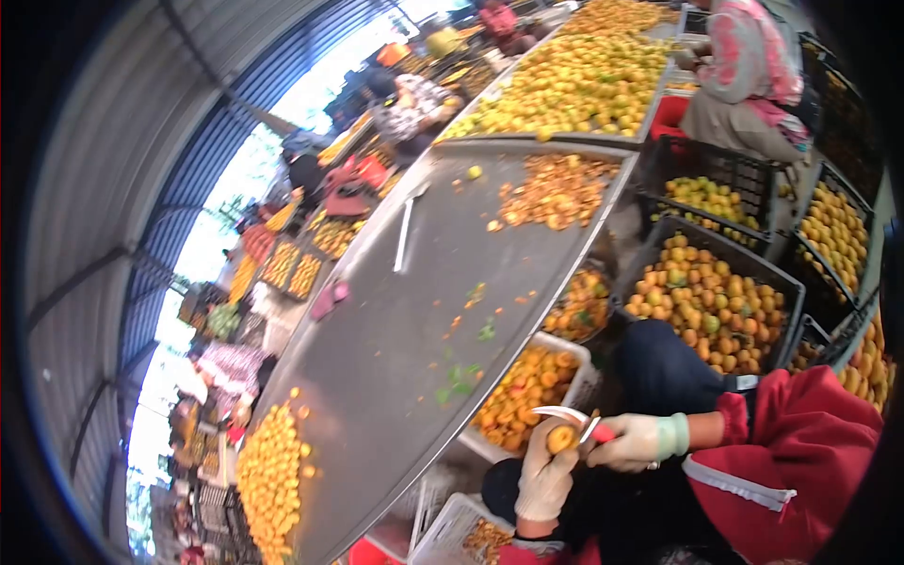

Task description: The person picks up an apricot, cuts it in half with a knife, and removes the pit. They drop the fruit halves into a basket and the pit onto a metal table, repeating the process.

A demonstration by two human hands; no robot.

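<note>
My left hand (544, 476), in a pale glove, holds a small orange-yellow fruit (562, 439) at its fingertips. My right hand (633, 443), gloved with a light green cuff, is closed around the red handle of a curved knife (563, 412). The knife's blade lies just above the fruit and points left. Both hands are close together over my lap. Beside them stands a white crate (586, 384) of orange fruit. Whether the blade touches the fruit cannot be made out.
A long grey table (377, 330) slants past on the left, bearing fruit heaps, scraps and a white strip (405, 234). Black crates (796, 287) of fruit stand at the right. A white crate (447, 541) is below. Co-workers sit at the upper right and far left.
</note>
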